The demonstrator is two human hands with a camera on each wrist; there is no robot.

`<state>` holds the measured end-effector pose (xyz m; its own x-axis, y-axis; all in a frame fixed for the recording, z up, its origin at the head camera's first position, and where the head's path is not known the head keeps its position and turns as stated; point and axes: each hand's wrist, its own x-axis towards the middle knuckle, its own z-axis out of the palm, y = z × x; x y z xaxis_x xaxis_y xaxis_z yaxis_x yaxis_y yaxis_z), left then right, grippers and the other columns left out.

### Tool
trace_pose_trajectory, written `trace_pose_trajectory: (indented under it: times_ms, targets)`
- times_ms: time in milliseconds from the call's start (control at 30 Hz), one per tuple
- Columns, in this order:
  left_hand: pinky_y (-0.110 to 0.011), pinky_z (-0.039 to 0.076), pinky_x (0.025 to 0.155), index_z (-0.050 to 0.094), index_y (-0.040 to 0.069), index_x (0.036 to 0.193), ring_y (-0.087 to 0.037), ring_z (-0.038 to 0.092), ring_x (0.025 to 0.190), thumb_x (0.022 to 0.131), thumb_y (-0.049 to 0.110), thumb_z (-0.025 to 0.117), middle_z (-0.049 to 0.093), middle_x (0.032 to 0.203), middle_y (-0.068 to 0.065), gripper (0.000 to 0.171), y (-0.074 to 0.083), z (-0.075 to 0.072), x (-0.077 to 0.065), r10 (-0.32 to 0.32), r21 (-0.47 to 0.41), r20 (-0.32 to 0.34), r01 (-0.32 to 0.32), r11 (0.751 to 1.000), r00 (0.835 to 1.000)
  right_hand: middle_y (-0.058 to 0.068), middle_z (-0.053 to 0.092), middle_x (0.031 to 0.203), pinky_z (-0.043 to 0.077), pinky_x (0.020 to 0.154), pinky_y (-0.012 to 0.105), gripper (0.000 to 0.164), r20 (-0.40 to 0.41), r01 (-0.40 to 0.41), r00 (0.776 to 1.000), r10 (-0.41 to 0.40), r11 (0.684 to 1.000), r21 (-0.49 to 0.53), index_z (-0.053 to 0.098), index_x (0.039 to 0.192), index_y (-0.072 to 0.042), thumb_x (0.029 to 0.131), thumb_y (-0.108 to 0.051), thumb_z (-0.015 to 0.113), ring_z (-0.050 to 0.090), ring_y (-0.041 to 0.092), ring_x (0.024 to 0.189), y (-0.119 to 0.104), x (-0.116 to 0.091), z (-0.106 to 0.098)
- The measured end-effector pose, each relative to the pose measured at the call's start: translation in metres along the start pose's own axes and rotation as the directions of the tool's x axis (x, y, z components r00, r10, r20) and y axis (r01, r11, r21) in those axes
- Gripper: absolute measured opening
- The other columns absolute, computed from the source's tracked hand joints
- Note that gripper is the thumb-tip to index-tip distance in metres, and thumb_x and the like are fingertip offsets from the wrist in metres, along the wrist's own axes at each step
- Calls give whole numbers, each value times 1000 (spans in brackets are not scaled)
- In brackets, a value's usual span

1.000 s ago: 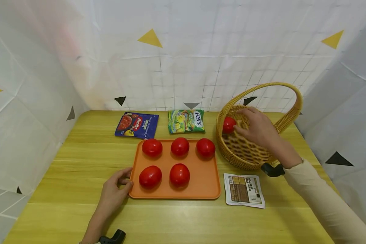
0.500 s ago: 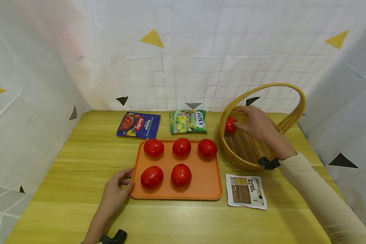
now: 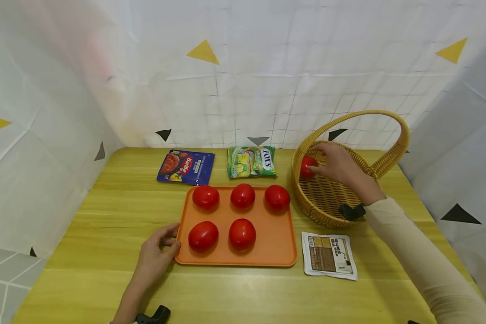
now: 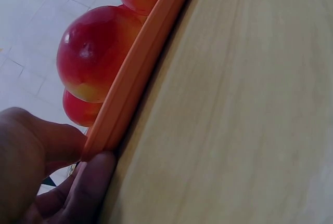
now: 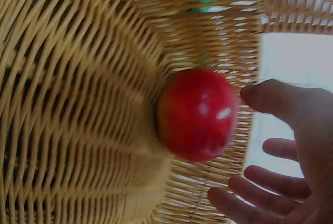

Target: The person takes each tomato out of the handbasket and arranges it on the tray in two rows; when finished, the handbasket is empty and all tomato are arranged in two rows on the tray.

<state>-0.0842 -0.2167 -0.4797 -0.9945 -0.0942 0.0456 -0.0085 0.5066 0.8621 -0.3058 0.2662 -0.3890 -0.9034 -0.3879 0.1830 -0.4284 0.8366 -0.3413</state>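
A glossy red rounded fruit [image 5: 197, 115] rests inside a wicker basket [image 3: 313, 211] with a tall handle, against its left wall in the head view. My right hand [image 3: 337, 163] reaches into the basket, thumb right at the fruit in both views. Its fingers are spread and relaxed in the right wrist view, not wrapped round the fruit. My left hand [image 3: 155, 253] pinches the left edge of an orange tray [image 3: 273, 238], thumb above and a finger below. Several similar red fruits [image 3: 242, 234] lie on the tray; the left wrist view shows yellowish patches on them [image 4: 93, 52].
Behind the tray lie a blue Barilla pouch [image 3: 186, 167] and a green and yellow Fox's bag [image 3: 251, 162]. A white and brown packet [image 3: 329, 255] lies right of the tray, in front of the basket. White sheeting [image 3: 259, 54] encloses the wooden table [image 3: 243, 294].
My right hand has shifted slightly left inside the basket, and its thumb now overlaps the fruit in the head view. The left hand keeps its hold on the tray. The head view has shifted slightly.
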Motion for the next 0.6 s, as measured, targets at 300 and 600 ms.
trace_pose_trajectory:
  times_ms: [300,600]
  targets:
    - [-27,56,59,63,9,133,-22,66,91,88,-5,71,67,112,-10,47,0,2,0,4,-10,5,-3,1000,1000,20,64,118,49,91,55,67,57,7,998,-8,1000,24,62,126,1,71,-25,91,58,38,108,15,4,25]
    - [-24,54,69,62,8,134,-19,66,91,89,-1,71,67,112,-8,47,0,0,0,3,31,3,-3,1000,1000,25,63,117,47,93,58,65,52,52,997,-53,998,19,62,127,0,71,-20,90,57,43,109,12,9,31]
